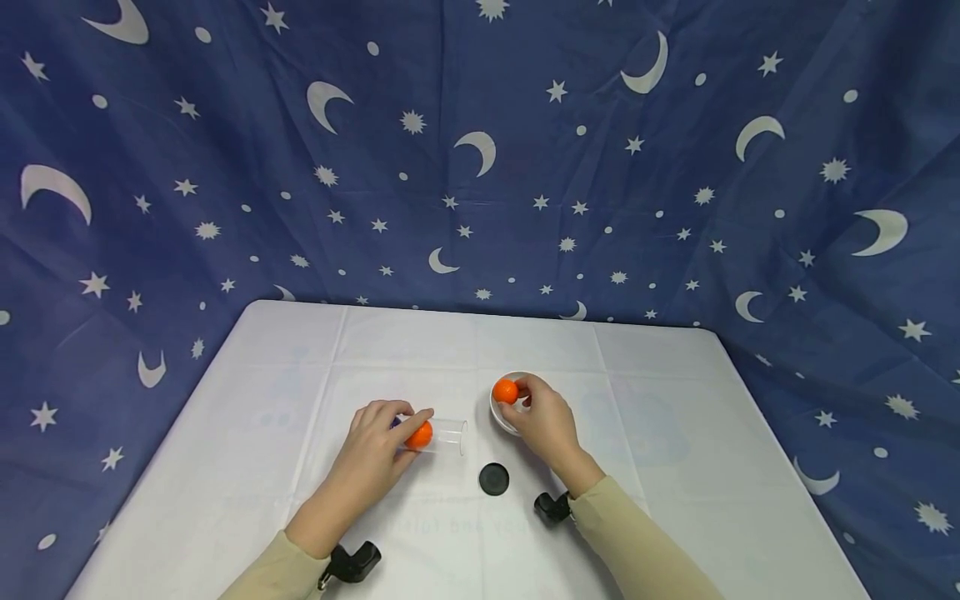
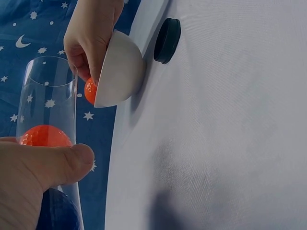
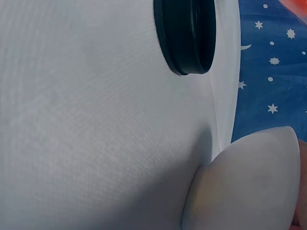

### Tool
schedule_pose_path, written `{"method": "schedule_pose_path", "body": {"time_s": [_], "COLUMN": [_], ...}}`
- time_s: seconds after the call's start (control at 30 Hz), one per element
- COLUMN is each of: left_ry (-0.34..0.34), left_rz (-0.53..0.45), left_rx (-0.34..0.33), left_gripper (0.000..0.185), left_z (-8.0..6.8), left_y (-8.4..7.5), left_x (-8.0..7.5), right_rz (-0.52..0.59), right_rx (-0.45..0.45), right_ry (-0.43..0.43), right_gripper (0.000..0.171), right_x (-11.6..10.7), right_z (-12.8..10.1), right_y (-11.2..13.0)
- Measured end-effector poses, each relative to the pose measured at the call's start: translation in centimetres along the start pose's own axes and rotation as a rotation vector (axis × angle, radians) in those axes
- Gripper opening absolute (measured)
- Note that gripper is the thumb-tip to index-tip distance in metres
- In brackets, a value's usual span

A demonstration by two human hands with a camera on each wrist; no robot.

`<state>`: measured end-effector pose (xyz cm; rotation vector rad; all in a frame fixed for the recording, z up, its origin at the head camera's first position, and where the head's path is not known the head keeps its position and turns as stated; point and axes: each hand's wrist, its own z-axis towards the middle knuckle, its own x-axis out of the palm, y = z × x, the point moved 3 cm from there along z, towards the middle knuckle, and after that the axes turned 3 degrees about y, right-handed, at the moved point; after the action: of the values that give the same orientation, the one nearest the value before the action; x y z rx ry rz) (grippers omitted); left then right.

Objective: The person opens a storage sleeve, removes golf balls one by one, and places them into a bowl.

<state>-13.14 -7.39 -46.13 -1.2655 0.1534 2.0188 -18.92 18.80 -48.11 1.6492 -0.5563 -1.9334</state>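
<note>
My left hand (image 1: pixel 372 450) grips a clear cylinder (image 1: pixel 450 435) lying on its side in the head view, its rim pointing right. Inside it are an orange dimpled ball (image 2: pixel 45 136) and, deeper in, a dark blue ball (image 2: pixel 58 211), mostly covered by the fingers in the head view. At the white bowl (image 2: pixel 122 72), my right hand (image 1: pixel 546 421) pinches another orange ball (image 1: pixel 506 391) between thumb and fingers, over the bowl's left side. The right wrist view shows the bowl's outer wall (image 3: pixel 244 187), with the hand mostly hidden behind it.
A round dark lid (image 1: pixel 494 479) lies on the white-covered table (image 1: pixel 225 467) between the hands, in front of the bowl. Behind the table hangs a blue curtain (image 1: pixel 420 167) with moons and stars. Both wrists wear small black cameras (image 1: pixel 356 562).
</note>
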Motion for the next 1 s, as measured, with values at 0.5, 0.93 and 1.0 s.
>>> {"method": "schedule_pose_path", "body": {"time_s": [0.5, 0.93, 1.0], "left_ry": [-0.013, 0.003, -0.001], "left_rz": [-0.009, -0.018, -0.016], "left_rx": [0.016, 0.003, 0.007], "left_gripper": [0.059, 0.059, 0.059], "left_z": [0.0, 0.2, 0.3], "left_y": [0.2, 0.3, 0.3], "left_x": [0.1, -0.1, -0.1], "right_rz": [-0.056, -0.082, -0.063], "right_rx": [-0.071, -0.294, -0.317], "right_ry": [-0.017, -0.063, -0.047], "right_gripper": [0.033, 0.031, 0.031], "right_x": [-0.9, -2.7, -2.6], "right_z": [-0.4, -2.3, -2.5], "right_y": [0.2, 1.4, 1.5]}}
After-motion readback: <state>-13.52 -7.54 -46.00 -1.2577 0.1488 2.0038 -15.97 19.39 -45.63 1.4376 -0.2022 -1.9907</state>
